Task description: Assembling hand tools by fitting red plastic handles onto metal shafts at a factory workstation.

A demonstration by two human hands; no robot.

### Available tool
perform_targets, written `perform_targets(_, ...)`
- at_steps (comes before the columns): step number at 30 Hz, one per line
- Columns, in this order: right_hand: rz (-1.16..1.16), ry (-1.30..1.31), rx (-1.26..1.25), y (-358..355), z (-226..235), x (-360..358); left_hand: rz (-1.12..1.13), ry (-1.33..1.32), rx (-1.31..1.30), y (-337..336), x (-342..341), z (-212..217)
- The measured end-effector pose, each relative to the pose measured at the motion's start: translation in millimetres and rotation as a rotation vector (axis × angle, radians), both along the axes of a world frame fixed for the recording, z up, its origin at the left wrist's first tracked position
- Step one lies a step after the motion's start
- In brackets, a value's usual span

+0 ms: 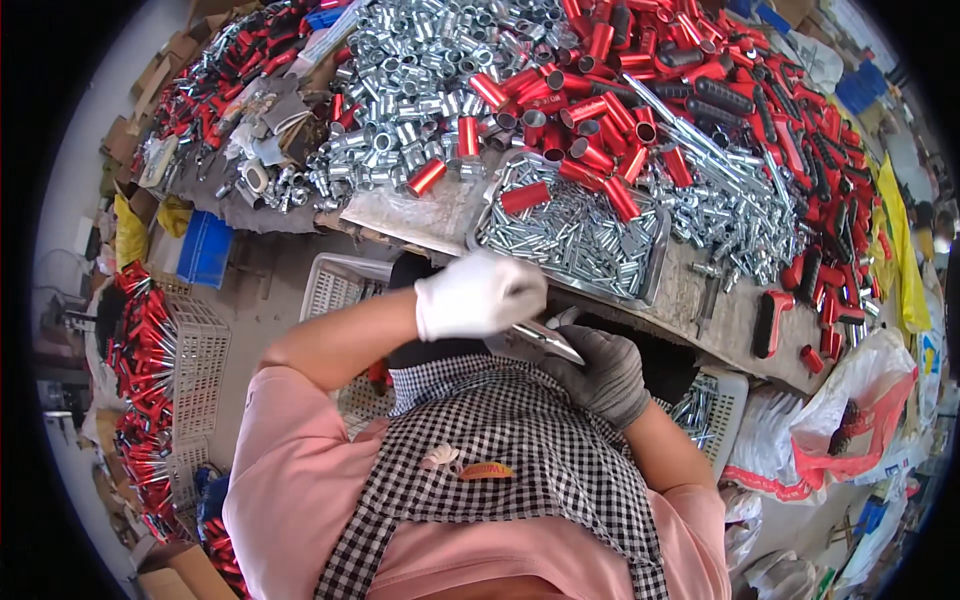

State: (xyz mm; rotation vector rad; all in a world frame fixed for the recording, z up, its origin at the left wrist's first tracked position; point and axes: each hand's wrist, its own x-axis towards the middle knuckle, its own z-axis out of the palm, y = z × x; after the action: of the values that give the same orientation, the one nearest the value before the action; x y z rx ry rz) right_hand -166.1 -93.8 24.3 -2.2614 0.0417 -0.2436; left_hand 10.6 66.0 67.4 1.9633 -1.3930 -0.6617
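Handling a silver piece (pixel 554 343) seems the step: right hand (pixel 610 372) pinches it, left hand (pixel 482 297) grip blurred, cannot tell; next likely needs steadiness.

Blue bin (pixel 205 250) and cardboard box (pixel 172 582) at left, yellow plastic (pixel 900 250) at right

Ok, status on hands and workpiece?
Left hand white-gloved, blurred; right hand grey-gloved. Silver pointed piece between them, grip unclear. Possible obstacle: tray of metal pins just beyond.
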Motion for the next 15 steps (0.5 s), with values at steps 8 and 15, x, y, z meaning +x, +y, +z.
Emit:
perform_targets(8,-0.13,-0.211,0.087,-16.8,-10.7,-23.1,0.26,-0.496,0.246,-60.0,43.0,-44.6)
perform_targets(15,-0.087,-0.165,-0.012,-15.2,3.8,-31.1,0.041,-0.626,0.183,-43.2,45.4,-34.1)
